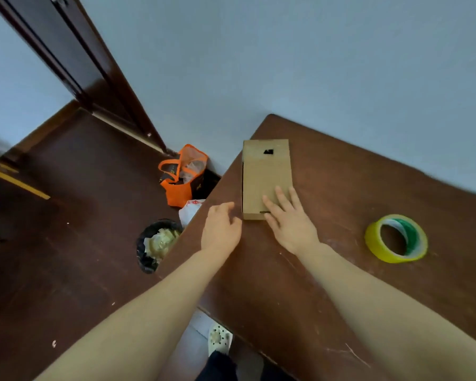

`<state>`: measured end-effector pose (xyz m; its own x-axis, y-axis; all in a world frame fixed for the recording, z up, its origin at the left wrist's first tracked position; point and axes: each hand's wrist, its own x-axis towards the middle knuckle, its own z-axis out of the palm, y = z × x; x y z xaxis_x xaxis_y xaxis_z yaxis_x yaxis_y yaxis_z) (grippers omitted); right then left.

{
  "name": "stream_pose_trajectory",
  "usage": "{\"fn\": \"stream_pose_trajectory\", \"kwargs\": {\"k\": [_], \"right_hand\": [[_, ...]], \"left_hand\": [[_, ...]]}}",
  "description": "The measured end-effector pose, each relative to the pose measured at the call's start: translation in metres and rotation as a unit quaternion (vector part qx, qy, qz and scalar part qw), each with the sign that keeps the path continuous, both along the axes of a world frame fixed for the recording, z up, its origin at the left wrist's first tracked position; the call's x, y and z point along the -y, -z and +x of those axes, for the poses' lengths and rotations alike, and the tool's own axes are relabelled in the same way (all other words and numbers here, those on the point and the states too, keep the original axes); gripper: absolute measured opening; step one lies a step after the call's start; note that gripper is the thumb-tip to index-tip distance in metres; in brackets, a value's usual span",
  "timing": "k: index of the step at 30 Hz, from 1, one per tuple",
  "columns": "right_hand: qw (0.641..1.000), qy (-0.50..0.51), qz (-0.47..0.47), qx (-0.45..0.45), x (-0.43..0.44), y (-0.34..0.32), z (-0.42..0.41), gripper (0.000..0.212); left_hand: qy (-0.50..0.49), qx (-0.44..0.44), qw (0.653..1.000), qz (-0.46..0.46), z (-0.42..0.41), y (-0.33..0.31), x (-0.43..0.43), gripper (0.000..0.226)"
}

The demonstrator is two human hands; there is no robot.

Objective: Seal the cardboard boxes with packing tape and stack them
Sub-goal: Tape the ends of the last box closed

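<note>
Two bare hands reach forward over a dark brown table [327, 284], both arms stretched out from the near edge of the view. The right hand [290, 222] lies flat, palm down, with its fingers [282, 198] spread and resting on the near end of a cardboard box [265, 171], the thumb pointing left along the box's near edge. The left hand [221, 228] hovers just left of the box's near left corner, fingers loosely curled and apart, holding nothing; whether its fingertips touch the box cannot be told. The box is a flat, closed brown carton lying lengthwise near the table's left edge, with a small dark mark on its far end and a dark slit along its left side. Well apart from it on the right, a roll of yellow packing tape [396, 239] lies flat on the tabletop, a green and white label showing inside its core. Beyond the table's left edge, on the dark floor, stand an orange bag [180, 185] against the wall, a white plastic bag [190, 211] nearer, and a bin with a black liner [154, 244] holding crumpled paper. A pale wall rises behind the table, and a dark wooden door frame [74, 59] stands at the far left. At the near bottom, a pale perforated shoe [219, 339] shows under the table edge.
</note>
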<state>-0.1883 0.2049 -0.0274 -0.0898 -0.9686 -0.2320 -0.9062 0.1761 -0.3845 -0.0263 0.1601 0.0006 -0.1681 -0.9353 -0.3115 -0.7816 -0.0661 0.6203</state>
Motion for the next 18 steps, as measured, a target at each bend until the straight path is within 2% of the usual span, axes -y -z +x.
{"fn": "stream_pose_trajectory", "kwargs": {"k": [7, 10, 13, 15, 18], "right_hand": [[0.995, 0.076, -0.059, 0.031, -0.115, 0.001, 0.057, 0.041], [0.994, 0.088, -0.070, 0.004, -0.146, -0.001, 0.063, 0.033], [0.990, 0.118, -0.080, -0.008, -0.163, -0.008, 0.063, 0.029], [0.985, 0.151, -0.084, -0.001, -0.160, -0.018, 0.061, 0.031], [0.976, 0.207, -0.066, 0.035, -0.130, -0.030, 0.057, 0.039]], "left_hand": [[0.201, 0.011, 0.978, -0.061, 0.036, -0.001, -0.027, 0.045], [0.307, 0.036, 0.945, -0.111, 0.045, 0.002, -0.032, 0.052], [0.411, 0.056, 0.904, -0.107, 0.047, 0.006, -0.040, 0.058], [0.445, 0.073, 0.887, -0.096, 0.048, 0.010, -0.047, 0.058], [0.439, 0.084, 0.888, -0.110, 0.046, 0.011, -0.047, 0.062]]}}
